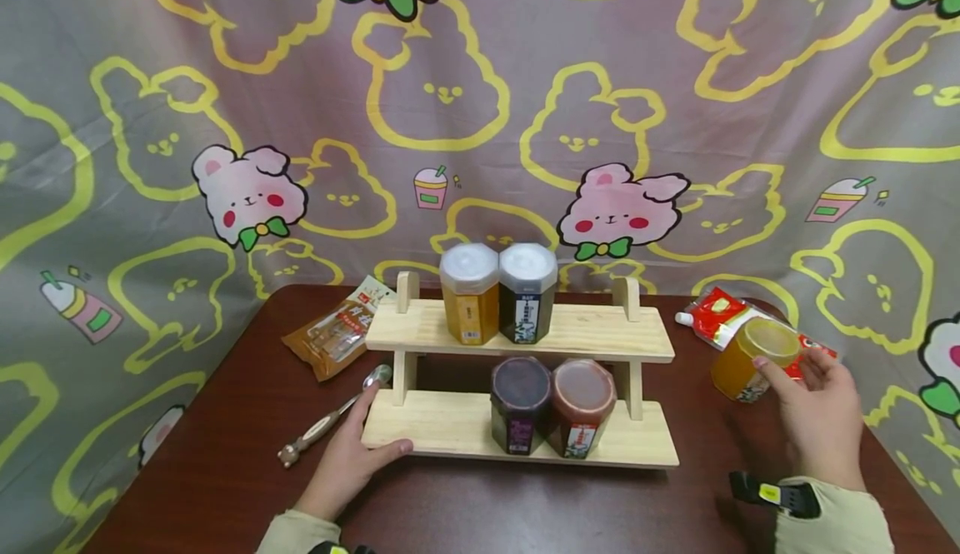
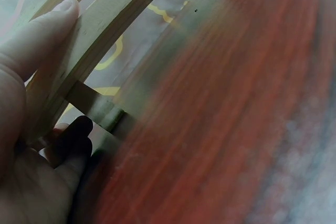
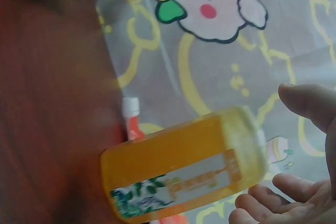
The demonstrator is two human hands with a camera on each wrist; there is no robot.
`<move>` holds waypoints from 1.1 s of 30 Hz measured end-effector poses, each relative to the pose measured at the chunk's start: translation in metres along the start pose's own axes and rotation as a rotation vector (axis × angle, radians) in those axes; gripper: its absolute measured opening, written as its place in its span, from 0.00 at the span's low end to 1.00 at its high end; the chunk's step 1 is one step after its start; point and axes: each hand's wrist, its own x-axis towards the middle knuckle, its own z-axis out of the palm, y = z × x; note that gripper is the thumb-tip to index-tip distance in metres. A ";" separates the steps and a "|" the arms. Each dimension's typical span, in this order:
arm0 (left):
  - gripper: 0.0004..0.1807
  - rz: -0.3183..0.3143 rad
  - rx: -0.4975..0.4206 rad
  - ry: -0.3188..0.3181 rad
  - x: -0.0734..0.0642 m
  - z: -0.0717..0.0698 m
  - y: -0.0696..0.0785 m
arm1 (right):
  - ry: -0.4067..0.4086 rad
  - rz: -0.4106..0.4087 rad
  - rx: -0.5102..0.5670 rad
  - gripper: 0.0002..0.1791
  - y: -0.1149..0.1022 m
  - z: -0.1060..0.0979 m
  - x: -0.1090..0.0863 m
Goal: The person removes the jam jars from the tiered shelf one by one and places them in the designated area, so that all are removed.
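My left hand (image 1: 351,457) grips the left end of a two-tier wooden shelf (image 1: 442,427). In the left wrist view its thumb (image 2: 50,32) lies on the board, with the fingers curled beyond the edge. An amber jar (image 1: 471,314) and a dark jar (image 1: 527,314) share the upper tier; a purple-black jar (image 1: 517,417) and a reddish-brown jar (image 1: 583,408) sit below. At the right, my right hand (image 1: 823,416) is beside a yellow-orange jar (image 1: 729,371) on the table. In the right wrist view, spread thumb and fingers flank the lid end of this jar (image 3: 163,156).
A brown food packet (image 1: 333,337) lies behind the shelf's left side, and a spoon with an ornate handle (image 1: 318,429) lies left of it. Behind the yellow-orange jar is a red-and-white pouch (image 1: 712,314) with a white cap. A patterned curtain (image 1: 480,179) hangs along the table's back.
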 end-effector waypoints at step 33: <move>0.59 -0.008 0.013 0.001 -0.001 -0.001 0.003 | -0.037 -0.154 0.140 0.46 -0.043 0.001 -0.045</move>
